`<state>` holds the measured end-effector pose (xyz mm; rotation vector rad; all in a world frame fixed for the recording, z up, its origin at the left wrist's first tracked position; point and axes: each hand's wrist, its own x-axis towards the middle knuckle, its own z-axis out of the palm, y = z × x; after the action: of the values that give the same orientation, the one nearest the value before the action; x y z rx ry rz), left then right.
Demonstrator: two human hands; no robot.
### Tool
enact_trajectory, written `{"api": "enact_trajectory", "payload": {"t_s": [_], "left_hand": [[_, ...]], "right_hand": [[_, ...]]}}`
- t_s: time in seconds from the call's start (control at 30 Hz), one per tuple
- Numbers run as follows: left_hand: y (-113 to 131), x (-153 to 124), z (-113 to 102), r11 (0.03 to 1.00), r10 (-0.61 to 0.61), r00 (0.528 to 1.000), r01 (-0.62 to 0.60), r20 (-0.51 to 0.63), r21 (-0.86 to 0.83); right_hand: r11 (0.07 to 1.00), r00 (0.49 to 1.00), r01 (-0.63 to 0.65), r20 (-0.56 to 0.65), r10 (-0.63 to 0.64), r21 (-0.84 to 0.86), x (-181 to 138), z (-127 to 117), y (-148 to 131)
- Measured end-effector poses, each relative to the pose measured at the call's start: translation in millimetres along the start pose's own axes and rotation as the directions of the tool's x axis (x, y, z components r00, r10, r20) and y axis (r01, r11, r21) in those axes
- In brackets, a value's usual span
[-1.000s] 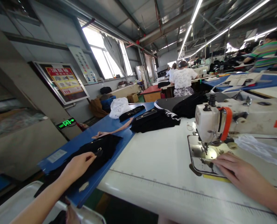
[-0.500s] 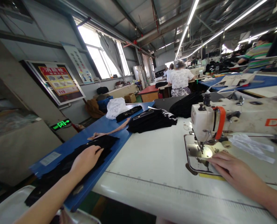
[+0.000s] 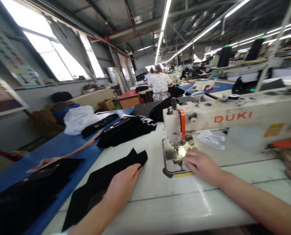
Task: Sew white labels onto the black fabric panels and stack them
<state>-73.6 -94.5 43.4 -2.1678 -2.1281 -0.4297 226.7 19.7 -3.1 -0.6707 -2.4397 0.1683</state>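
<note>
My left hand (image 3: 123,182) is closed on a black fabric piece (image 3: 106,173), which lies across the white sewing table (image 3: 145,209). Its far end comes to two points short of the needle plate. My right hand (image 3: 200,164) rests beside the presser foot of the sewing machine (image 3: 176,127), fingers together and fingertips on the lit needle plate (image 3: 169,156). What those fingertips hold, if anything, is hidden. Left of the fabric piece, a pile of black fabric pieces (image 3: 37,186) lies on a blue board (image 3: 69,147).
A black fabric bundle (image 3: 125,130) sits at the table's back left, near a white plastic bag (image 3: 79,119). White strips (image 3: 211,139) lie under the machine arm. Farther back, a person in a white top (image 3: 159,83) sits at another table.
My left hand has moved right from the pile onto the white table, bringing a black fabric piece. The view has turned right. My right hand stays by the needle.
</note>
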Motion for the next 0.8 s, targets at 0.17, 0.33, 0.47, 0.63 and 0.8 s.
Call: {"api": "enact_trajectory", "payload": {"t_s": [0.17,0.33,0.47,0.63,0.8], "left_hand": [[52,22,41,0.978,0.011,0.996,0.007,0.089,-0.207],[63,40,46,0.963,-0.038,0.997,0.057,0.074,-0.264],[74,43,52,0.975,0.120,0.992,-0.110,0.042,-0.193],[78,39,50,0.965,0.224,0.974,-0.218,0.026,-0.142],[70,37,50,0.943,0.299,0.951,-0.307,-0.077,-0.128]], "right_hand": [[0.979,0.989,-0.144,-0.040,0.139,-0.144,-28,-30,29],[0.816,0.861,-0.504,-0.090,0.500,-0.282,-52,-72,70],[0.746,0.801,-0.509,0.081,0.593,-0.429,-43,-82,72],[0.687,0.755,-0.566,0.049,0.654,-0.456,-32,-81,67],[0.667,0.745,-0.629,-0.063,0.665,-0.399,-32,-90,74]]}}
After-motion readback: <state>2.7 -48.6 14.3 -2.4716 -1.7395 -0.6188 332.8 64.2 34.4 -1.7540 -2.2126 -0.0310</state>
